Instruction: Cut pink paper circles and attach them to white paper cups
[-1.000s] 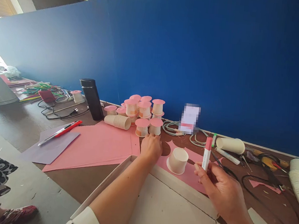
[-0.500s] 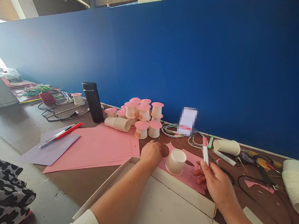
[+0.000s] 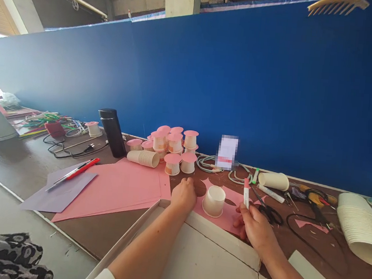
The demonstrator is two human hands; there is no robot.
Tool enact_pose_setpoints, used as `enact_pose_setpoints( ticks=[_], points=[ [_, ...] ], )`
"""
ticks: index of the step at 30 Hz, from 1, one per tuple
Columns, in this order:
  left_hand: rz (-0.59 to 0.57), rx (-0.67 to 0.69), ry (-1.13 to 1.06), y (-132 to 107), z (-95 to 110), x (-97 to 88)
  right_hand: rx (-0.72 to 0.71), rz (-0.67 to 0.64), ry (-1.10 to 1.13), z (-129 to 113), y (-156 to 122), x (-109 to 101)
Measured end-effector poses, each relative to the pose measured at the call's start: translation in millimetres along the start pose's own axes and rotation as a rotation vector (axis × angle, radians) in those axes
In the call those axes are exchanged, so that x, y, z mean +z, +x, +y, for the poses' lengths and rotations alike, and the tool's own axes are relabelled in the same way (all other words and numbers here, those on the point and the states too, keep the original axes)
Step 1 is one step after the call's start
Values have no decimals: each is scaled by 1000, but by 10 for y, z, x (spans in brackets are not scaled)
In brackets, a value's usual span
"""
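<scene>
My right hand (image 3: 256, 227) is closed round a white marker (image 3: 246, 194), whose pinkish-red end points up. Curled at the left edge of a pink paper sheet (image 3: 227, 222) is my left hand (image 3: 183, 196); what its fingertips grip, if anything, is hidden. A white paper cup (image 3: 214, 202) stands between the hands on that sheet, its wider rim downward. Round cut-outs show in the sheet behind the cup. Both forearms reach over a shallow cardboard box (image 3: 207, 264).
Several cups topped with pink discs (image 3: 173, 158) stand behind my left hand, beside a black bottle (image 3: 112, 132). A red cutter (image 3: 74, 172) lies on purple paper at left. Black scissors (image 3: 269, 213) and stacked cups (image 3: 358, 226) lie to the right.
The whole scene has shifted slightly left and down as the view turned. My hands keep nearly the same poses, and the marker stays upright in my right hand.
</scene>
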State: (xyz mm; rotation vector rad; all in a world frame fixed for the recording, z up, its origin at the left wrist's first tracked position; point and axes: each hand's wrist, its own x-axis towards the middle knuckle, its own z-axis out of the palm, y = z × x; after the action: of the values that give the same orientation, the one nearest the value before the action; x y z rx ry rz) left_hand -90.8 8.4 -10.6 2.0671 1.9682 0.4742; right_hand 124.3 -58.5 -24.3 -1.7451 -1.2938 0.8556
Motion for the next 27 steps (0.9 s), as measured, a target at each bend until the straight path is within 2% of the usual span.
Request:
enact_pose_setpoints(
  ticks=[10, 17, 22, 27],
  points=[
    [-2, -22, -20, -166, -12, -61, 7, 2, -118, -25, -107, 8],
    [104, 136, -292, -128, -57, -34, -34, 24, -141, -99, -115, -36],
    [39, 202, -322, -145, -34, -132, -79, 97, -340, -169, -136, -109],
    [-27, 193, -243, -190, 3, -234, -53, 68, -376, -173, -137, -139]
  ],
)
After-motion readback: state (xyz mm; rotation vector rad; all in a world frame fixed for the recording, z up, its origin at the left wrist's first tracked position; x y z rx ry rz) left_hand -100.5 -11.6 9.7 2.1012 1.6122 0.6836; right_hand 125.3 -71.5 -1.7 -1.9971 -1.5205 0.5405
